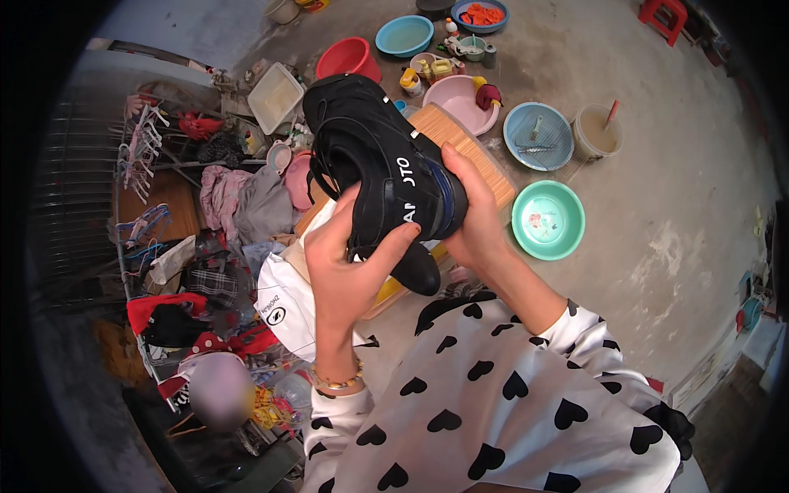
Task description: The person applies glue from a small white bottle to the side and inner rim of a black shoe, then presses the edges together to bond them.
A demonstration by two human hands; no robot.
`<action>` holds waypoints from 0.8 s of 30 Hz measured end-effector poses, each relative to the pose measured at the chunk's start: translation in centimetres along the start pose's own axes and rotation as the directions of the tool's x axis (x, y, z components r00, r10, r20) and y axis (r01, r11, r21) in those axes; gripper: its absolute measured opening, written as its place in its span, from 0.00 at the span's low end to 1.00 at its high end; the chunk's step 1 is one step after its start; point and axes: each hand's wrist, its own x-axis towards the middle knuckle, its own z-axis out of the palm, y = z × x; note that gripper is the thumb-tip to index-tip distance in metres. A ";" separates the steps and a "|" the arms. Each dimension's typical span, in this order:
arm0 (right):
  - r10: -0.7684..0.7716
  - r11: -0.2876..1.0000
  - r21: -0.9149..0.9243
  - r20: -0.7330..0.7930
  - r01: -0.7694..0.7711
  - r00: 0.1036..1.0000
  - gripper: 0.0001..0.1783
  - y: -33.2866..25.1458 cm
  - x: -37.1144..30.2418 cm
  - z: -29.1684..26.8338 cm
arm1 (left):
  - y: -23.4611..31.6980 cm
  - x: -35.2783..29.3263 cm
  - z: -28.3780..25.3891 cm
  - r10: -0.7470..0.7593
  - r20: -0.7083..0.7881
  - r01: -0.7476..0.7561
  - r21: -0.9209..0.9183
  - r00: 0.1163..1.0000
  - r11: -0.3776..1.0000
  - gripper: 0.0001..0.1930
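Observation:
A black lace-up shoe point(374, 140) with white lettering on its side is held up between both my hands. My left hand point(337, 267) grips it at the near left, thumb on the side, other fingers partly hidden by the opening. Around the near right end closes my right hand point(477, 218), its thumb along the edge and its fingers mostly hidden underneath. A rounded black piece point(417, 269) shows just below; whether it belongs to this shoe or another, I cannot tell. Beneath the shoe lies a slatted wooden top point(468, 148).
A white cloth or bag point(288, 300) hangs at the near left. Beside it stands a metal rack point(125, 255) crowded with clothes and hangers. Basins stand on the floor: green point(575, 246), blue point(538, 111), pink point(448, 86) and red point(345, 56). A bucket point(588, 148) holds cloudy liquid.

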 end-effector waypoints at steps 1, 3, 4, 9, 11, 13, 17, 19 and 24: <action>-0.004 1.000 0.008 -0.017 0.004 1.000 0.19 -0.1 -0.2 0.1 | 0.6 0.4 0.0 -0.053 0.044 0.054 -0.010 0.998 0.999 0.13; -0.012 1.000 0.022 -0.050 0.013 0.999 0.19 -0.4 -0.4 0.2 | 1.6 1.0 0.1 -0.157 0.132 0.162 -0.023 0.979 0.987 0.12; -0.007 1.000 0.021 -0.064 0.008 0.998 0.19 -0.6 -0.5 0.2 | 1.8 1.1 0.3 -0.191 0.144 0.196 -0.023 0.971 0.980 0.10; -0.036 0.999 -0.030 -0.112 0.033 0.993 0.19 -0.9 -0.1 -0.5 | 1.3 0.2 1.3 -0.273 0.198 0.315 -0.228 0.941 0.921 0.10; -0.078 0.996 -0.053 -0.131 0.071 0.988 0.19 -1.1 -0.2 -0.5 | 1.2 0.2 1.4 -0.278 0.230 0.337 -0.281 0.933 0.899 0.11; -0.095 0.993 -0.083 -0.126 0.085 0.987 0.19 -1.3 -0.4 -0.4 | 0.9 0.4 1.4 -0.267 0.253 0.342 -0.325 0.930 0.882 0.12; -0.123 0.990 -0.083 -0.138 0.112 0.983 0.18 -1.2 0.1 -1.0 | 0.0 0.6 1.6 -0.268 0.290 0.359 -0.330 0.919 0.873 0.14; -0.103 0.993 -0.076 -0.137 0.093 0.985 0.18 -1.2 0.0 -1.0 | -0.4 0.4 1.6 -0.275 0.303 0.374 -0.350 0.913 0.859 0.15; -0.104 0.986 -0.144 -0.151 0.082 0.983 0.16 -1.3 0.1 -1.4 | -0.9 0.5 1.2 -0.280 0.396 0.437 -0.394 0.875 0.809 0.18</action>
